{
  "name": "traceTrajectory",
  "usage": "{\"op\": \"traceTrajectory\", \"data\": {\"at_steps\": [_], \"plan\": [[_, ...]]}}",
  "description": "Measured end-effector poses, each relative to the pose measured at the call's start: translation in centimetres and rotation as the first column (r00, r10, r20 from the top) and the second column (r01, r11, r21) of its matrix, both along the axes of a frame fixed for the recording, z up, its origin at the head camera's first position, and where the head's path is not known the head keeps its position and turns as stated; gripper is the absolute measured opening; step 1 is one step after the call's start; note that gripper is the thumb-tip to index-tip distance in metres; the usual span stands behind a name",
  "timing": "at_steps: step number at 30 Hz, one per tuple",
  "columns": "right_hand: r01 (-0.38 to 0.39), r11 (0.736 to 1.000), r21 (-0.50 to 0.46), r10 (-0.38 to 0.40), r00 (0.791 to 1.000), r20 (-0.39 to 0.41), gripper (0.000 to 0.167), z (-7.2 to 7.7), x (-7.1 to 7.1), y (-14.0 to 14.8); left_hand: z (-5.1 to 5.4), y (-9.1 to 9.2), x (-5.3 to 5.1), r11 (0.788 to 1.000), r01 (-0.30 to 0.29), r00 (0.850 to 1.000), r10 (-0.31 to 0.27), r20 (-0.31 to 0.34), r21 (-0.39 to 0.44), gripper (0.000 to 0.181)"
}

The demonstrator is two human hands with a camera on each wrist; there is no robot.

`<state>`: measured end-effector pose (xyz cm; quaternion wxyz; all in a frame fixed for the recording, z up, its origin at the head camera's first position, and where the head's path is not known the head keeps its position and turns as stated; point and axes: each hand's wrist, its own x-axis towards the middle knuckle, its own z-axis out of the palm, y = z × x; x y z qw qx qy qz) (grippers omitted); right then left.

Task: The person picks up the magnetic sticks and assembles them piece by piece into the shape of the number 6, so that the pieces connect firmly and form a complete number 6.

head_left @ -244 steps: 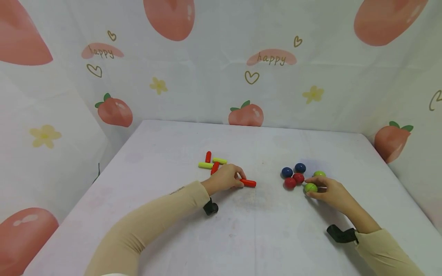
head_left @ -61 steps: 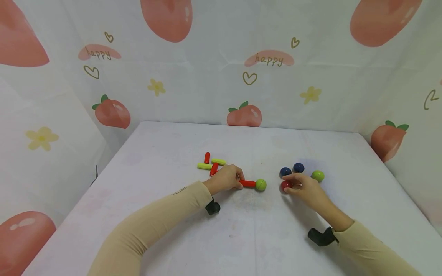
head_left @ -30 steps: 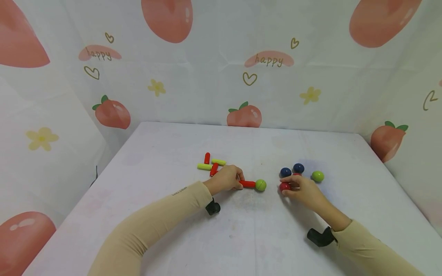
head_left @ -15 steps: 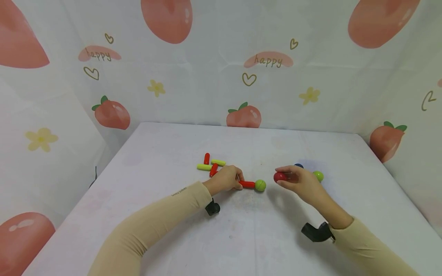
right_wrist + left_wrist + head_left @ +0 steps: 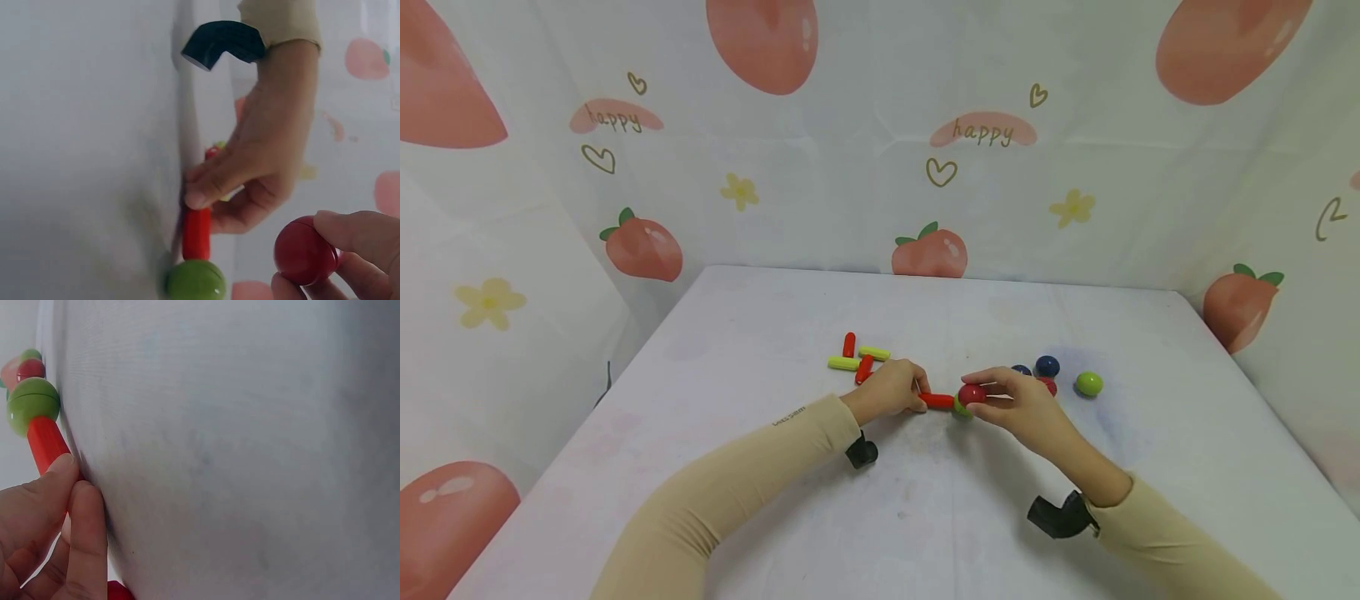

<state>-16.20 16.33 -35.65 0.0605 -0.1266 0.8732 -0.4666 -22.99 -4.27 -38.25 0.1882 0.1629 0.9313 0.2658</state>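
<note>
My left hand [image 5: 892, 387] pinches a red stick [image 5: 938, 402] lying on the white table. A green ball [image 5: 34, 406] touches the stick's right-hand end; a groove runs round it. My right hand [image 5: 1022, 408] holds a glossy red ball [image 5: 972, 394] between thumb and fingers. In the head view that red ball covers most of the green one. The right wrist view shows a gap between the held red ball [image 5: 305, 251] and the green ball [image 5: 196, 281]. The near end of the red stick is hidden by the left fingers.
Left of centre lie red sticks [image 5: 849, 344] and yellow-green sticks [image 5: 844, 363]. To the right are two dark blue balls [image 5: 1047, 366], a red ball [image 5: 1050, 385] partly behind the right hand, and another green ball [image 5: 1089, 384]. A patterned cloth hangs behind the table.
A green ball came to the red stick's end. Later my right hand took a red ball from the right group, lifted it and carried it left to the green ball. My left hand stayed put.
</note>
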Motion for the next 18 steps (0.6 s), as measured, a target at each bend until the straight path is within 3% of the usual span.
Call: {"op": "traceTrajectory", "data": {"at_steps": [11, 18], "plan": [[-0.102, 0.994, 0.038, 0.103, 0.994, -0.023, 0.033, -2.6, -0.1, -1.7, 0.1, 0.1, -0.1, 1.0, -0.001, 1.0, 0.001, -0.004, -0.007, 0.011], [-0.169, 0.98, 0.101, 0.169, 0.986, 0.006, 0.03, -3.7, -0.2, -2.3, 0.1, 0.1, 0.0, 1.0, -0.001, 1.0, 0.001, -0.009, -0.011, 0.011]]}}
